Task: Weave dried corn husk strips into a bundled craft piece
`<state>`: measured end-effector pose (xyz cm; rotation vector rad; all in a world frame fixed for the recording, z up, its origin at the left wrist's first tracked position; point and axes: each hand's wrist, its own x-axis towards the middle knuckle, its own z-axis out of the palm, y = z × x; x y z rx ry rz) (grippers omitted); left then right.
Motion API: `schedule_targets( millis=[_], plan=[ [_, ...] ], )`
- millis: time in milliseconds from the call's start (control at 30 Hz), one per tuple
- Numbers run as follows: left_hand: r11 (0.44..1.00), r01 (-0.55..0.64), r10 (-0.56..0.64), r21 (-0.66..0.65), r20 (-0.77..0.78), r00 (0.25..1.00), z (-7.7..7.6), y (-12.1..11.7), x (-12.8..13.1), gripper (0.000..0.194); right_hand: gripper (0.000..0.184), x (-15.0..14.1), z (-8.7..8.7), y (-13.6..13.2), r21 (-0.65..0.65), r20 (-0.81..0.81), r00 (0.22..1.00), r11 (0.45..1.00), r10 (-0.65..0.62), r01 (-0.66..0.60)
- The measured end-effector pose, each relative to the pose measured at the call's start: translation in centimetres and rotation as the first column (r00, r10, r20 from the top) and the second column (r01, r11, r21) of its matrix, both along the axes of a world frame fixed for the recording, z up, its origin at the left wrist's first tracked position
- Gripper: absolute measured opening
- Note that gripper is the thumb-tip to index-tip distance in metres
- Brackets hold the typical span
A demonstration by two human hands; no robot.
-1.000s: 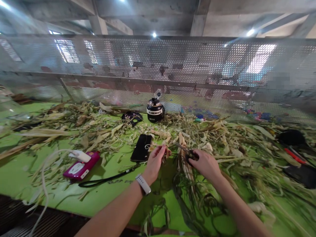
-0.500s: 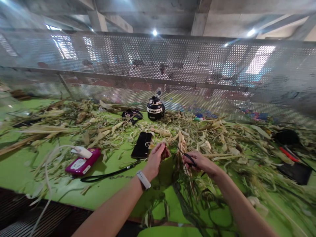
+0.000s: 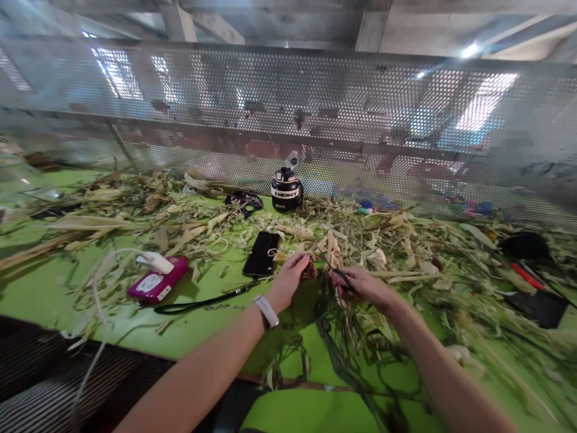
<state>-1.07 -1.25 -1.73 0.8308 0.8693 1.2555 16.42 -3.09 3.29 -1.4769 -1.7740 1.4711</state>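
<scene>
Dark-handled scissors (image 3: 343,278) are grasped in the curled fingers of the right hand (image 3: 360,287), their blades directed toward the left hand (image 3: 295,270), in whose pinched fingertips a small reddish-brown piece (image 3: 310,268) is held above the green table (image 3: 216,328). Pale dried husks (image 3: 333,249) are seen just beside the scissors, a black phone (image 3: 261,254) is placed near the left hand, and a black bottle (image 3: 285,191) is stood upright farther back, before a perforated metal screen (image 3: 216,90)

My single view looks from my head, forward and down across the near tabletop (image 3: 216,328) to the perforated screen (image 3: 252,90) at the far side.
</scene>
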Motion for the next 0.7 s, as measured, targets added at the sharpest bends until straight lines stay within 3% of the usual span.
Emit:
schedule_targets(
  millis=[267, 533, 700],
  plan=[
    [0.988, 0.118, -0.111, 0.099, -0.08, 0.991, 0.1, 0.4, -0.5, 0.022, 0.059, -0.2, -0.1, 0.1, 0.042, 0.012, 0.999, 0.998, -0.043, 0.043],
    [0.991, 0.124, -0.119, 0.049, -0.098, 0.988, 0.0, 1.3, -0.7, 0.015, 0.055, 0.1, -1.6, 1.1, 0.163, 0.1, 0.994, 0.986, -0.041, 0.024],
    [0.984, 0.158, -0.153, 0.081, -0.069, 0.986, 0.2, 1.3, -0.7, 0.02, 0.05, 0.0, -1.3, 0.9, 0.217, 0.114, 0.993, 0.976, -0.03, 0.005]
  ],
)
